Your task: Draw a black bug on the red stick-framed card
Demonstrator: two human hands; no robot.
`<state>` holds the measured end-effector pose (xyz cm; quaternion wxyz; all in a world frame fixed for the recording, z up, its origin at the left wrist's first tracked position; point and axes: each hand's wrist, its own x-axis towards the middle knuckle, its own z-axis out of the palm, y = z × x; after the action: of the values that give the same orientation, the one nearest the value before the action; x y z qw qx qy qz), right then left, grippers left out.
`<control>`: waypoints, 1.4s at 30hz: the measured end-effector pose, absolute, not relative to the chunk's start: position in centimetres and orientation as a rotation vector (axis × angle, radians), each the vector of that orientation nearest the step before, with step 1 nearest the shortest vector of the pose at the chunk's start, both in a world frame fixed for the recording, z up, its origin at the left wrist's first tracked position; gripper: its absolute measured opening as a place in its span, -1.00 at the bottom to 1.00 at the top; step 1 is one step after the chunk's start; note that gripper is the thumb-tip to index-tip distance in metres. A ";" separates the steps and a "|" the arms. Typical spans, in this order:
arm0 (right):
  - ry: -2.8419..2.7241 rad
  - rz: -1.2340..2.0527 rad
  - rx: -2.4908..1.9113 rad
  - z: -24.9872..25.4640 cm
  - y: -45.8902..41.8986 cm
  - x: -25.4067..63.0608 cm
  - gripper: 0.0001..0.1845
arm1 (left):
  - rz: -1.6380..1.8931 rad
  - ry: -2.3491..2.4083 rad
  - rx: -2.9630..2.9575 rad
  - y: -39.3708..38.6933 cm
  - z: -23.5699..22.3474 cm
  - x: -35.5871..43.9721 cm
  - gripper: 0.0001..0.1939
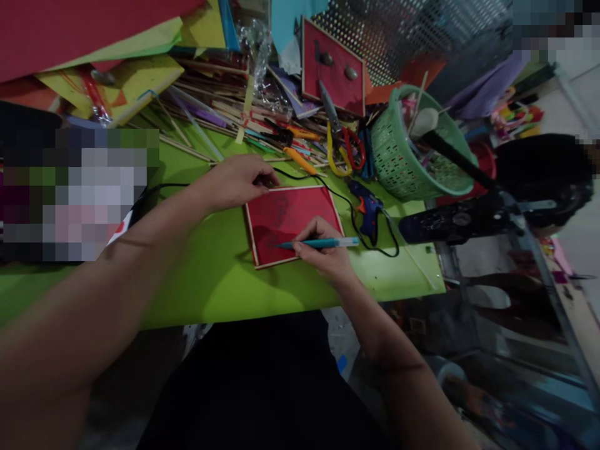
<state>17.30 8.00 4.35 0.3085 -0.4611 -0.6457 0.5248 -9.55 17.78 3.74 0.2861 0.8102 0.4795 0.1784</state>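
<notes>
A small red board with a pale wooden frame (309, 203) lies on the green table in front of me. Dark sketch lines show on its red face. My right hand (323, 250) pinches a teal pen (323, 242) over the lower part of the board, its tip at the red surface. At the board's upper left corner is my left hand (244, 178), fingers curled over the frame's edge, with the thumb tucked below; the fingertips are partly hidden.
Right of the board lies a blue glue gun (368, 209) with a black cord. Behind are scissors (340, 153), an orange-handled tool (300, 160), many thin sticks (206, 94) and another red framed panel (335, 69). A green basket (403, 150) and a black lamp-like arm (445, 219) stand at the right.
</notes>
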 end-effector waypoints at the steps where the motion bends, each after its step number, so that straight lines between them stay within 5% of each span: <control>1: -1.708 1.378 -1.224 4.4 8.0 17.3 -0.72 | 0.481 1.288 2.161 17.8 3.7 -9.5 -0.58; 42: -1.653 1.444 -1.215 4.6 8.2 17.6 -0.76 | 0.516 1.253 2.127 18.1 3.2 -9.6 -0.57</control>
<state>17.58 8.17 4.63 0.3113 -0.4603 -0.6261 0.5470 -9.63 18.14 3.23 0.3049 0.8032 0.4732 0.1948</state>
